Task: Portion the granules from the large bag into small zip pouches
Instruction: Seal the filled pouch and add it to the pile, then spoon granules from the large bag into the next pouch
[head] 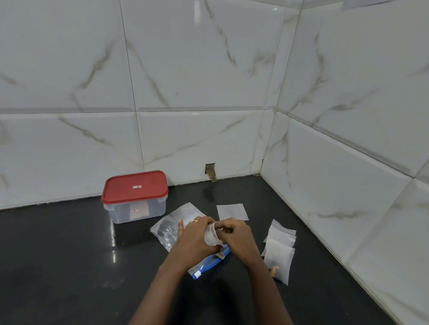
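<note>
The large clear bag with a blue zip strip lies flat on the black counter, partly under my hands. My left hand grips a small zip pouch that holds pale granules. My right hand pinches the pouch's top edge, and the fingers hide its seal. An empty small pouch lies flat just behind my hands. To the right, two or three filled pouches lie stacked on the counter.
A clear plastic box with a red lid stands at the back left by the tiled wall. Tiled walls meet in a corner at the back right. A small hole shows low in the back wall.
</note>
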`<state>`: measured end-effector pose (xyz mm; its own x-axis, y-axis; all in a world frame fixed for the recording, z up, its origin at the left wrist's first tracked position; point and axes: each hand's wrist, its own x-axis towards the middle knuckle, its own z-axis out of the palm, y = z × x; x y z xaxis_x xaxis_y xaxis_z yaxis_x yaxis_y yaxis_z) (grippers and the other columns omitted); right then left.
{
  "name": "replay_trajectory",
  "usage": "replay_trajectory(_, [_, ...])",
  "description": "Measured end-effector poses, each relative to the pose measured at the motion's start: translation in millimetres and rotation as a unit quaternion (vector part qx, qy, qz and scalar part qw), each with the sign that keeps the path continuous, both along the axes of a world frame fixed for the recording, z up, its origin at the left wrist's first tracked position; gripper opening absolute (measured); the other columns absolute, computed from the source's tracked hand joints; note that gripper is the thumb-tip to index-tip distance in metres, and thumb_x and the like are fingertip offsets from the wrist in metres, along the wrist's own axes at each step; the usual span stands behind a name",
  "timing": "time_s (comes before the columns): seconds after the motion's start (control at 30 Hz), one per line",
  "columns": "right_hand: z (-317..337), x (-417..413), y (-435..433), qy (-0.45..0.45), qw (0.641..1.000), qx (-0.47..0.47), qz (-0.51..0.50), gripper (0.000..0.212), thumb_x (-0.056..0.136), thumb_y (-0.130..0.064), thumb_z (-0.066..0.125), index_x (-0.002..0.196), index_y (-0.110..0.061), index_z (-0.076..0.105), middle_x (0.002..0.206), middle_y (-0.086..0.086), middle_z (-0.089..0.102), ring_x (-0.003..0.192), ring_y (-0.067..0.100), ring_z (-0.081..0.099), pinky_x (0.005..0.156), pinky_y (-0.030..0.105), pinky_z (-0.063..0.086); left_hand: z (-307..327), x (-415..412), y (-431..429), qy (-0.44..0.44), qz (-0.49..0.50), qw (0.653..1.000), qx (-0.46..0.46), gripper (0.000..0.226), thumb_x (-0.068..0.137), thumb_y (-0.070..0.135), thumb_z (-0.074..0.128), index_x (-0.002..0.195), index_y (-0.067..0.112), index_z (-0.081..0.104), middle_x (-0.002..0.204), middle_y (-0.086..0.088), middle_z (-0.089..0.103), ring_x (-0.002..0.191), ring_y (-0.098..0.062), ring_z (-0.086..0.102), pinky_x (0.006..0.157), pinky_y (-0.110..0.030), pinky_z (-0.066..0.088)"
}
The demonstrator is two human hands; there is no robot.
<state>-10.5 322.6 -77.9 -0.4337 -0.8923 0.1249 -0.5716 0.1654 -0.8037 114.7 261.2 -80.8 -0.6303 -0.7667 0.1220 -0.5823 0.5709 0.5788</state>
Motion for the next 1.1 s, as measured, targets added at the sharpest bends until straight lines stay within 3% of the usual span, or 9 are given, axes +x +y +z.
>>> replay_trajectory(0.1, [-14,-15,1,-0.097,0.989,0.036,-0.103,0.019,0.089,-0.009,0.061,0.105,-0.005,0.070,0.104,0.010,0.068,0.092,0.016,0.061,0.087,0.026,0.051,-4,1,-1,-0.027,0.034,0.999,-0.012,0.052,0.077,0.040,0.069,0.121,0.030,0.043,0.124,0.010,0.048,0.123,-0.012,0.042,0.116,-0.047,-0.006])
replay_trajectory(0.2, [-41,-24,4,-0.041,0.971,0.173,-0.161,0.021,0.093,-0.015,0.055,0.109,-0.010,0.067,0.108,0.005,0.067,0.094,0.013,0.059,0.086,0.022,0.046,-14,0,3,-0.064,0.056,0.996,-0.033,0.063,0.076,0.049,0.068,0.128,0.030,0.039,0.129,0.009,0.044,0.128,-0.014,0.038,0.115,-0.049,-0.008])
replay_trajectory(0.3, [-64,-13,6,0.029,0.967,0.220,-0.123,0.027,0.093,-0.016,0.051,0.115,-0.012,0.067,0.116,0.003,0.066,0.105,0.014,0.061,0.091,0.021,0.045,-28,-6,13,-0.100,0.066,0.992,-0.050,0.071,0.074,0.061,0.062,0.131,0.030,0.034,0.132,0.008,0.042,0.129,-0.016,0.036,0.114,-0.054,-0.005])
replay_trajectory(0.5, [-88,16,3,0.043,0.976,0.156,-0.145,0.024,0.091,-0.029,0.056,0.105,-0.015,0.069,0.106,0.002,0.062,0.094,0.012,0.060,0.081,0.019,0.048,-43,-5,14,-0.085,0.081,0.993,-0.021,0.057,0.087,0.040,0.056,0.136,0.027,0.030,0.140,0.006,0.037,0.134,-0.016,0.033,0.115,-0.058,0.005])
replay_trajectory(0.67, [-91,22,-11,0.153,0.972,0.104,-0.147,0.019,0.085,-0.017,0.058,0.100,-0.016,0.071,0.102,0.000,0.061,0.093,0.012,0.059,0.074,0.019,0.051,-34,8,2,0.051,0.106,0.993,0.032,0.050,0.082,0.034,0.062,0.128,0.028,0.043,0.121,0.012,0.047,0.121,-0.014,0.045,0.114,-0.053,0.017])
replay_trajectory(0.8, [-56,33,-23,0.266,0.962,0.020,-0.057,0.016,0.054,-0.008,0.079,0.067,-0.014,0.072,0.069,0.001,0.066,0.057,0.014,0.063,0.048,0.021,0.051,-18,19,-14,0.145,0.132,0.979,0.056,0.050,0.078,0.022,0.070,0.124,0.021,0.052,0.114,0.005,0.057,0.113,-0.018,0.051,0.104,-0.045,0.039])
replay_trajectory(0.93, [-21,49,-42,0.284,0.951,0.100,0.065,0.022,0.092,-0.014,0.051,0.111,-0.006,0.060,0.110,0.010,0.065,0.100,0.026,0.064,0.083,0.035,0.051,4,28,-28,0.177,0.139,0.974,0.031,0.042,0.078,0.021,0.072,0.117,0.022,0.057,0.108,0.003,0.062,0.106,-0.020,0.054,0.092,-0.034,0.047])
replay_trajectory(1.0, [-16,51,-56,0.288,0.939,0.153,0.107,0.031,0.097,-0.019,0.046,0.124,-0.004,0.052,0.123,0.014,0.059,0.114,0.030,0.057,0.094,0.036,0.045,8,31,-34,0.196,0.134,0.971,0.020,0.038,0.077,0.019,0.072,0.112,0.022,0.059,0.104,0.001,0.065,0.101,-0.021,0.058,0.090,-0.038,0.049])
replay_trajectory(1.1, [-5,49,-64,0.263,0.942,0.171,0.118,0.031,0.095,-0.020,0.051,0.122,-0.004,0.054,0.120,0.011,0.060,0.112,0.024,0.057,0.076,0.015,0.043,16,33,-38,0.180,0.160,0.971,0.002,0.037,0.078,0.021,0.071,0.113,0.020,0.059,0.108,0.000,0.066,0.102,-0.021,0.059,0.094,-0.042,0.047])
